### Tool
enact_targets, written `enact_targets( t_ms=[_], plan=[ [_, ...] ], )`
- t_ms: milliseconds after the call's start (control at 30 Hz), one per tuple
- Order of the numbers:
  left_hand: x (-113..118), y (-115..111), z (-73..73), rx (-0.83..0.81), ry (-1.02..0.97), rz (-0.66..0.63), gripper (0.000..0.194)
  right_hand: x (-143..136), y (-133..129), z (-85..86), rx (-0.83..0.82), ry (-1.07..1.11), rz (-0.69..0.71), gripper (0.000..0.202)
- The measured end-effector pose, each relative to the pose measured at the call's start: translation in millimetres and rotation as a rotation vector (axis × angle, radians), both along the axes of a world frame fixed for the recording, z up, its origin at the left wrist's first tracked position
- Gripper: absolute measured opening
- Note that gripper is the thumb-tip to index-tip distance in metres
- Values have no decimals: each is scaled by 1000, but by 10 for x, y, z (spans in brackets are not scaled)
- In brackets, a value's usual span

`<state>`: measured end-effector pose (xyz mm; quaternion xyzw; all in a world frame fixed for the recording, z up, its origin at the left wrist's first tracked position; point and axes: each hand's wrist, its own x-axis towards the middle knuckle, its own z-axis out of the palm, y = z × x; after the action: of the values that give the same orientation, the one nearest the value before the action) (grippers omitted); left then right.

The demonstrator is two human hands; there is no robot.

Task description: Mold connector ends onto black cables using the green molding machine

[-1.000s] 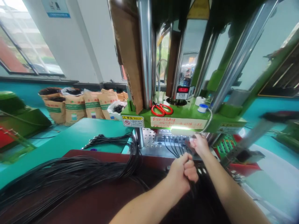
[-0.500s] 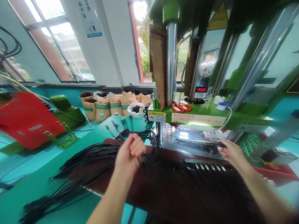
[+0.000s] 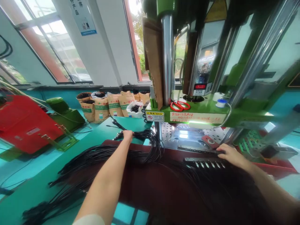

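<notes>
My left hand (image 3: 127,135) is closed on some black cables whose ends stick out beyond it over the green table. It is at the looped cable bundle (image 3: 153,140) beside the press. My right hand (image 3: 228,152) grips the right end of a long, narrow dark metal bar (image 3: 197,150) at the front edge of the press bed. Closer to me lies a second metal bar (image 3: 201,160) with a row of shiny pins, and black cables run from it across the dark brown board (image 3: 150,184).
The green press (image 3: 243,115) stands ahead, with red-handled scissors (image 3: 180,106) and a blue-white spool (image 3: 221,103) on its ledge. More cables (image 3: 89,156) spread over the green table (image 3: 47,187). Paper sacks (image 3: 102,109) line the wall; a red machine (image 3: 23,122) is at left.
My left hand has carried its cables forward and down to the cable bundle. My right hand has lowered its end of the metal bar slightly. A reddish block now shows on the press bed.
</notes>
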<state>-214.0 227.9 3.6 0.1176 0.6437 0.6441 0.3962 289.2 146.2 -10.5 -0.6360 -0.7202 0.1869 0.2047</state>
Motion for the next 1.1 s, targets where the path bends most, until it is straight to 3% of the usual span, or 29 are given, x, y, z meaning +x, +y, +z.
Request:
enact_targets(
  t_ms=[100,233,367,467,567,633,667,733,800,867,967,1100],
  plan=[
    [1,54,-137,-90,-71,-123,34,-60,5,-15,4,-264,24,17],
    [-25,60,-181,-193,-88,-232,31,-106,-52,-19,-2,-332,5,25],
    [-41,9,-64,-251,-39,-342,22,-93,-248,60,38,-389,61,36],
    [89,-92,113,-228,23,-460,17,-110,-428,121,47,-443,193,40],
    [513,-382,305,-108,65,-598,17,-186,-530,173,41,-586,277,42],
    [951,-737,395,-33,83,-737,15,-250,-533,232,-3,-654,294,39],
    [1191,-955,421,43,159,-960,12,-278,-519,274,-30,-665,304,37],
    [1651,-1419,425,226,287,-1321,8,-316,-478,386,-77,-661,332,33],
    [2027,-1831,371,431,384,-1438,6,-332,-438,525,-118,-659,331,28],
    [2292,-2116,273,556,446,-1454,7,-333,-416,673,-146,-653,282,23],
    [2532,-2276,96,598,527,-1427,11,-320,-400,865,-160,-612,178,24],
    [2752,-2105,-54,433,538,-1535,25,-310,-301,1000,-136,-484,92,27]
  ],
)
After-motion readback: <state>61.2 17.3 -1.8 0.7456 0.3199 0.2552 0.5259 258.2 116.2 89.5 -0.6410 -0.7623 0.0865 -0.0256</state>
